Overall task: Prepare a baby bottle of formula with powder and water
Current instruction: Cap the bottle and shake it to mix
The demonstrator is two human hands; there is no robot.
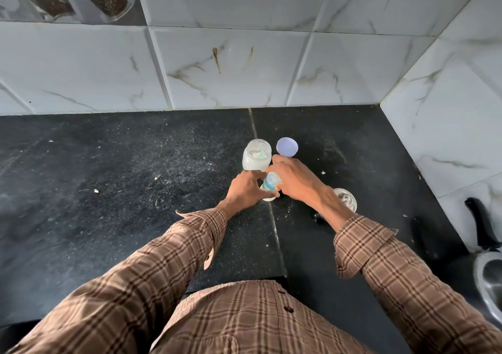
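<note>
Centrally, a small clear baby bottle [271, 182] with a blue-green print stands on the dark speckled worktop [122, 163], its long axis roughly upright and leaning slightly, its top end turned up toward the camera and hidden under the fingers. The left hand [245, 190] wraps the bottle's lower body from the left, fingers curled against it; the right hand [294, 178] closes over the bottle's upper end from the right, so whether a cap or teat sits there cannot be told. Just behind the bottle, toward the wall, stands an open clear jar [256, 155] holding pale powder, nearly touching the left fingertips. Beside the jar, behind the right hand, a round lilac lid [287, 147] lies flat on the worktop, apart from the jar. To the right of the bottle, partly covered by the right wrist, a round glass or metal vessel [346, 200] shows only its rim. Behind the jar the worktop meets the marble-patterned wall tiles [231, 65]; to the right of the bottle a second tiled wall forms a corner. Left of the bottle the worktop lies open and wide, dusted with pale specks. Near the bottle's front, the worktop edge steps back toward the person's plaid shirt [244, 313]. Far right of the bottle, a steel pan with a black handle [486, 258] sits at the frame's edge.
</note>
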